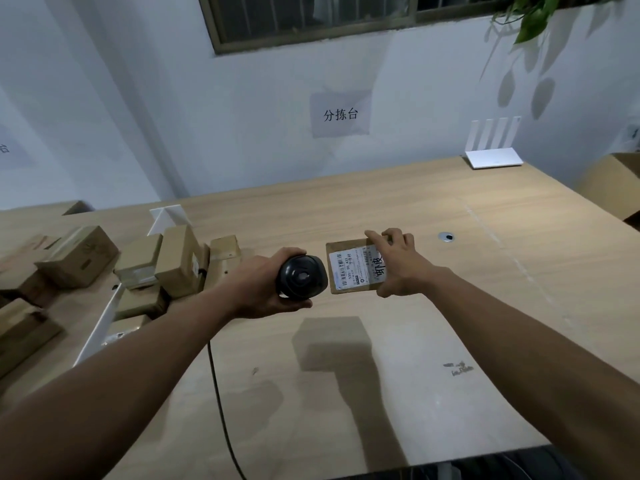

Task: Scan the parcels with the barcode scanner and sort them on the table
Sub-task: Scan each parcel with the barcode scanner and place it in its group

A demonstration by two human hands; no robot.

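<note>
Parcel sorting room. Paper sign on far wall reads "分拣台". Wide wooden bench beneath. Heap of taped cardboard parcels at left behind white dividers. Wi-Fi router far right, barred window above.

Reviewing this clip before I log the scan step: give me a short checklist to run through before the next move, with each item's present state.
1. Barcode scanner gripped by left hand: ok.
2. Parcel held by right hand above the table: ok.
3. Shipping label faces up, barcode uncovered: ok.
4. Scanner window aimed at the label: cannot tell.
5. Scan registered: cannot tell.
6. Unsorted parcels wait at the left: ok.
</note>
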